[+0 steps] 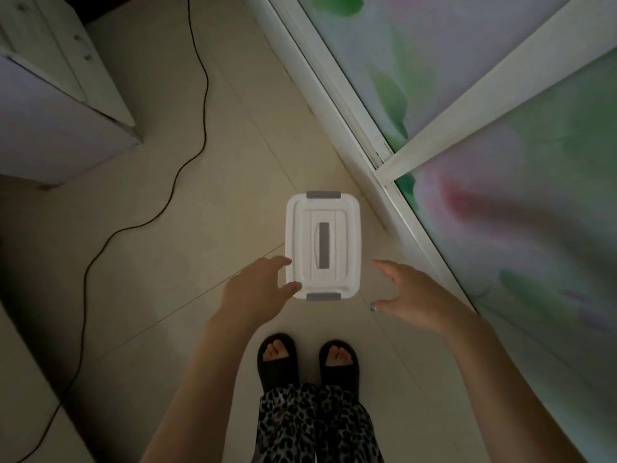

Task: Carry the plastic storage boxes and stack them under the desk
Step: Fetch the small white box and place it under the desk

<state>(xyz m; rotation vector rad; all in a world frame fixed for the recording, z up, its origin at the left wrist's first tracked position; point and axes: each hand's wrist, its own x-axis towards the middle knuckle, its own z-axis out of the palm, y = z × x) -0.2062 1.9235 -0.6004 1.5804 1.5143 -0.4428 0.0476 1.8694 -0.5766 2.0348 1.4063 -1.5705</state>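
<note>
A small white plastic storage box (323, 245) with grey end latches and a grey handle slot in its lid stands on the tiled floor in front of my feet. My left hand (258, 289) reaches down at the box's near left corner, fingers spread, fingertips at or just off its edge. To the right of the box, my right hand (414, 295) hovers with thumb and fingers spread apart and a gap between it and the box. Neither hand holds anything.
A sliding door with a white frame (354, 128) and flowered panels runs diagonally along the right. At the upper left stands a white cabinet (63, 105). A black cable (140, 225) snakes across the floor on the left. My feet in black slippers (307, 359) stand just behind the box.
</note>
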